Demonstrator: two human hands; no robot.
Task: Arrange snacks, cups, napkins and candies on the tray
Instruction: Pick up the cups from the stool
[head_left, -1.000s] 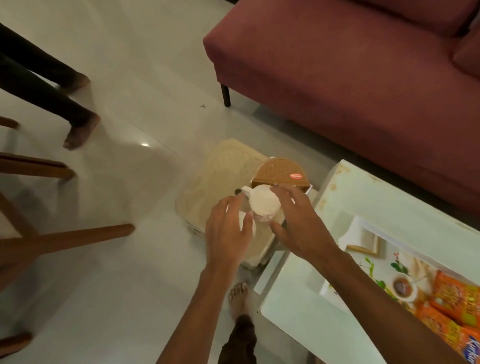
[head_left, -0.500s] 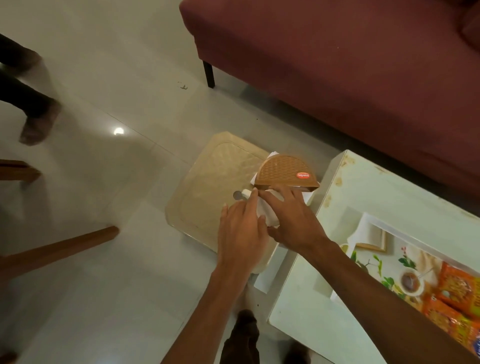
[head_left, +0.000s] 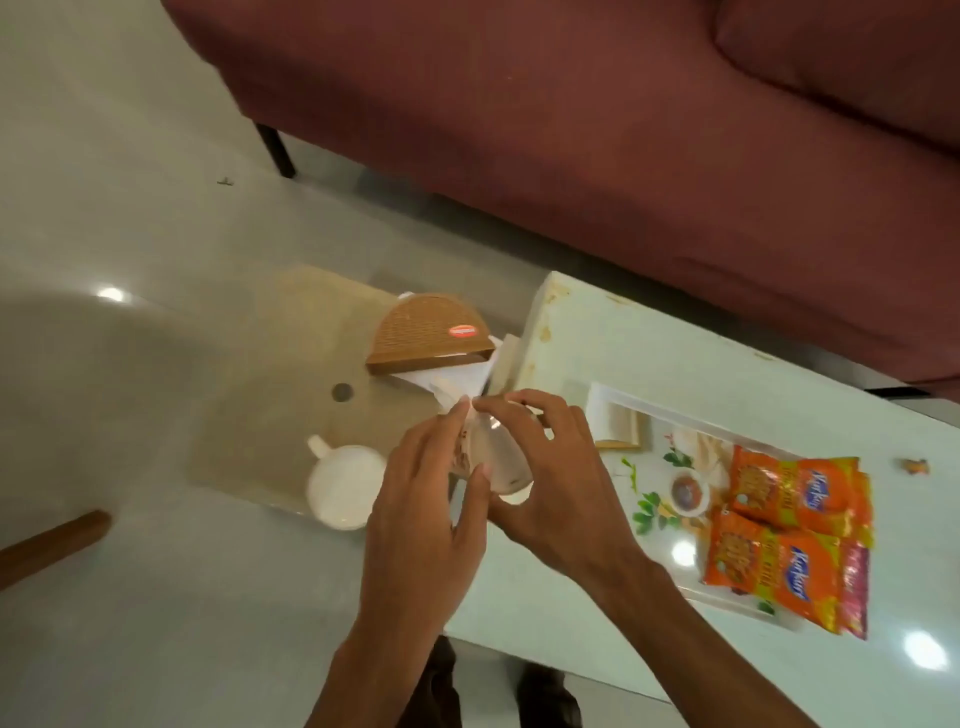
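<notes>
Both hands are meeting at frame centre, over the gap between stool and table. The left hand is holding a white item between its thumb and long, nearly straight fingers. The right hand is curling its fingers over the top of the same item and gripping it. The index tips of both hands are almost touching above it. The item is blurry; cannot tell if it is a cup or a bunched napkin.

The white cup is sitting on the beige stool, lower left of centre, handle pointing to the upper left, just beside the left hand and not touched. The brown woven napkin holder is standing on the far side of the stool, with a white napkin sticking out beneath it, close to the fingertips.

The floral tray is lying on the pale table, right of centre. Two orange snack packets are lying on the right part of the tray, one below the other and overlapping. A small candy is lying on the table at the right edge, apart from the tray.

The maroon sofa is filling the top of the frame. A wooden leg is showing at the left edge.
</notes>
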